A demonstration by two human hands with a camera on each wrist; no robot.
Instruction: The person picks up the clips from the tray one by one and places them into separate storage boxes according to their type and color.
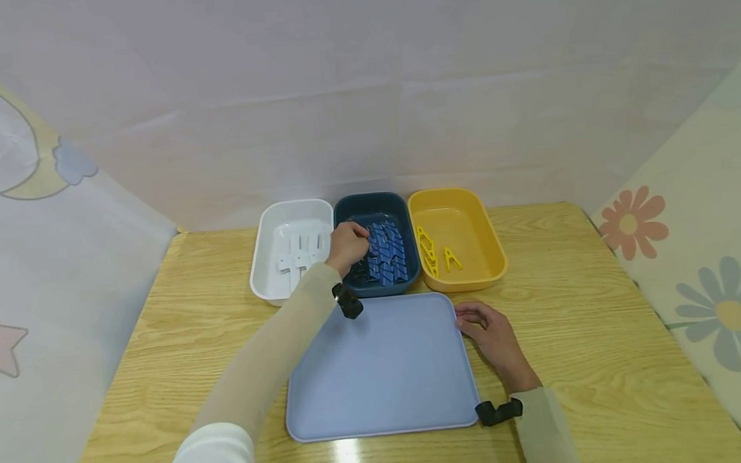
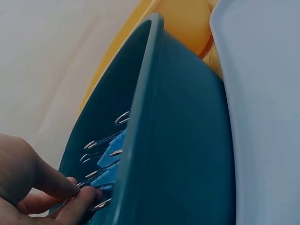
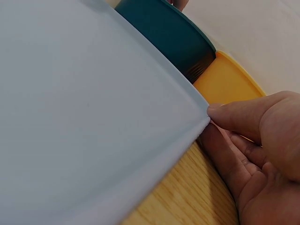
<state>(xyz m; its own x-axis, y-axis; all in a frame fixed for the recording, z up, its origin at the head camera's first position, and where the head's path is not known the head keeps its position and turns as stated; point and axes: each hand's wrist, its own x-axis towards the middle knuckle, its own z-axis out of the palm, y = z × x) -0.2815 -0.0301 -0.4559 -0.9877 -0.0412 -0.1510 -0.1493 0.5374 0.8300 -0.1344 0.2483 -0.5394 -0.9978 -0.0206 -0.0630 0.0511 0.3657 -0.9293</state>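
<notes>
My left hand (image 1: 349,247) reaches into the dark teal bin (image 1: 372,199), in the middle of a row of bins. Its thumb and forefinger pinch a wire handle of a blue binder clip (image 2: 104,177), as the left wrist view shows. Several more blue binder clips (image 1: 386,253) lie in rows in that bin, beside the fingers. My right hand (image 1: 490,336) grips the pale blue tray (image 1: 381,374) by its far right corner. In the right wrist view the thumb (image 3: 234,115) lies at the rim, with the other fingers curled against the outside of the corner.
Left of the teal bin, a white bin (image 1: 263,262) holds several white clips (image 1: 301,261). On its right, a yellow bin (image 1: 469,235) holds several yellow pegs (image 1: 429,251). The wooden table (image 1: 563,306) meets a white cloth backdrop (image 1: 367,136) behind the bins.
</notes>
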